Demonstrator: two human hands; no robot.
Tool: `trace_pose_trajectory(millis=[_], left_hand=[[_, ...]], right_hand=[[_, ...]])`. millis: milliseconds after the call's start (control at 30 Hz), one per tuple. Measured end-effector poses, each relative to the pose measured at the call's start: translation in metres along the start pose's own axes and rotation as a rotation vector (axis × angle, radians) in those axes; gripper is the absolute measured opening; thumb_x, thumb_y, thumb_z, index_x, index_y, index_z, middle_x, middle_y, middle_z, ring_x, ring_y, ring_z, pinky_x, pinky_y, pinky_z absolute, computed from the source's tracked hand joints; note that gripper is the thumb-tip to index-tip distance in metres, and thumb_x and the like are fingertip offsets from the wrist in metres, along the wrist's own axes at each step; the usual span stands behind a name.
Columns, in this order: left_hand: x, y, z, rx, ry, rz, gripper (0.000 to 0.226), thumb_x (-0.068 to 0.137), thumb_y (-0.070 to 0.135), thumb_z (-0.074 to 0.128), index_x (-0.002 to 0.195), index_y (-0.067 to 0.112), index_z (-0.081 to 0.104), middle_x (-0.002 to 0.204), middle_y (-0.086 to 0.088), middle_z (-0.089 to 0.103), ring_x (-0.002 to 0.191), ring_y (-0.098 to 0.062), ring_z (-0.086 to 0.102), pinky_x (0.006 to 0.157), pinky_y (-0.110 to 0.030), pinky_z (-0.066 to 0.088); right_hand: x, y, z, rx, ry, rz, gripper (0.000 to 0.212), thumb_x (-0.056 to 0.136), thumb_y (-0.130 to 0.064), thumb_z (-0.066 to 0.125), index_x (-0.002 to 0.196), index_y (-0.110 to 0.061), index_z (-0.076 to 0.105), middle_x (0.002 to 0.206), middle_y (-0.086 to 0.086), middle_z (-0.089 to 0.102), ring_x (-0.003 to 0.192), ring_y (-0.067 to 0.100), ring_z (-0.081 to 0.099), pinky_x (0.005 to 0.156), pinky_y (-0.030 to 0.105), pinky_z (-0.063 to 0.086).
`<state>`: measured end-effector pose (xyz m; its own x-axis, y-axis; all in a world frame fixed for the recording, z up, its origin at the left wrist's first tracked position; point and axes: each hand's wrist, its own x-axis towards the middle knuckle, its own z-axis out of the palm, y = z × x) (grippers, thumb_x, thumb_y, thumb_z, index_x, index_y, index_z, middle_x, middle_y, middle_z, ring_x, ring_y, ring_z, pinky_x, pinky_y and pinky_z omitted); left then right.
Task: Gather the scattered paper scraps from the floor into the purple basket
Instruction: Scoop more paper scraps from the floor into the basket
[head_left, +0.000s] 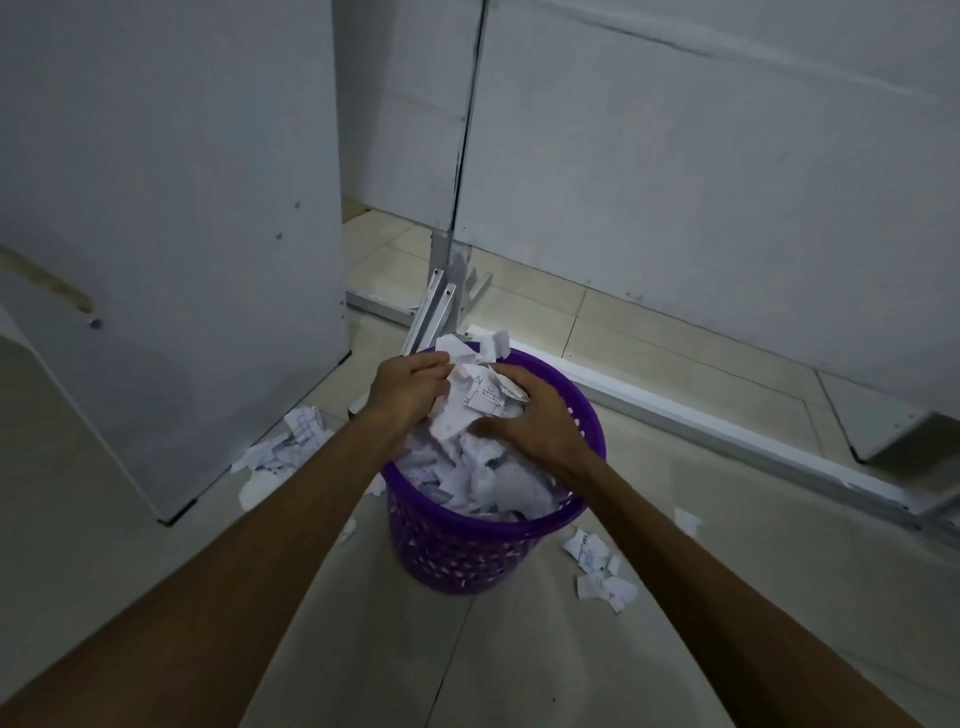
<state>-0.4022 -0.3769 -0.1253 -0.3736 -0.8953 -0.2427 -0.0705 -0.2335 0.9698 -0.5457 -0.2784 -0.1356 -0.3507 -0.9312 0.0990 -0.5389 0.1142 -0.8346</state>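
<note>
Head view: we're looking down at the purple basket (467, 545), upright on the tiled floor (156, 597), perforated wall, packed with torn paper up to the rim and above it. Both our arms reach in from the bottom corners. Left hand (408, 387) is over the far-left rim, fingers curled into the heap on its left side. Right hand (530, 415) is over the right half of the basket, fingers curled around the same bundle of scraps (470, 400) from the right, thumb pointing left under it. So the bundle is squeezed between the two hands, sitting on top of the pile in the basket; top pieces stick up past the far rim. One scrap in the bundle shows printed lines, text too small to read. Scraps still on the floor: a loose pile (283, 452) left of the basket, against the base of a white panel (171, 208); one small piece (349, 529) just beside the basket's left wall; a small cluster (600, 569) right of the basket, near our right forearm; a single piece (684, 519) a bit farther right. Behind the basket, a metal bracket foot (436, 312) holds up more white panels, and a white rail (727, 431) runs along the floor to the right. Lighting is dim, arm edges slightly blurred.
</note>
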Motion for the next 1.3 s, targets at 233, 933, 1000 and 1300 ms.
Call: trace_pose_trajectory(millis=[233,933,1000,1300], left_hand=[[0.004,0.001,-0.006,0.095,0.123,0.131,0.034,0.085,0.002,0.056,0.097,0.03,0.071,0.091,0.011,0.07,0.073,-0.003,0.063,0.058,-0.019,0.051],[-0.003,-0.004,-0.007,0.067,0.019,0.137,0.027,0.1,0.01,0.042,0.122,0.018,0.056,0.093,0.006,0.066,0.066,-0.001,0.068,0.054,-0.015,0.052],[-0.003,-0.005,-0.006,0.045,0.009,0.152,0.023,0.1,0.014,0.045,0.119,0.018,0.058,0.089,0.007,0.067,0.063,0.001,0.068,0.054,-0.015,0.053],[-0.002,-0.007,-0.007,-0.01,-0.012,0.151,0.022,0.098,0.019,0.051,0.117,0.016,0.063,0.093,0.006,0.07,0.07,-0.001,0.07,0.057,-0.016,0.054]], right_hand=[[-0.001,-0.001,-0.035,-0.239,-0.1,-0.027,0.09,0.062,-0.049,0.088,0.139,-0.037,0.044,0.142,-0.013,0.046,0.126,0.011,0.046,0.104,0.032,0.041],[0.024,0.041,0.037,-0.871,-0.558,0.089,0.102,0.071,-0.09,0.004,0.156,-0.034,0.001,0.165,0.006,-0.008,0.151,0.033,-0.003,0.12,0.055,0.0],[0.024,0.052,0.043,-0.935,-0.611,0.116,0.103,0.072,-0.089,0.003,0.156,-0.03,-0.002,0.164,0.006,-0.013,0.151,0.033,-0.008,0.119,0.055,-0.003],[0.029,0.052,0.044,-0.849,-0.644,0.195,0.092,0.082,-0.084,0.015,0.157,-0.031,0.003,0.166,0.006,-0.002,0.152,0.032,0.001,0.118,0.059,-0.002]])
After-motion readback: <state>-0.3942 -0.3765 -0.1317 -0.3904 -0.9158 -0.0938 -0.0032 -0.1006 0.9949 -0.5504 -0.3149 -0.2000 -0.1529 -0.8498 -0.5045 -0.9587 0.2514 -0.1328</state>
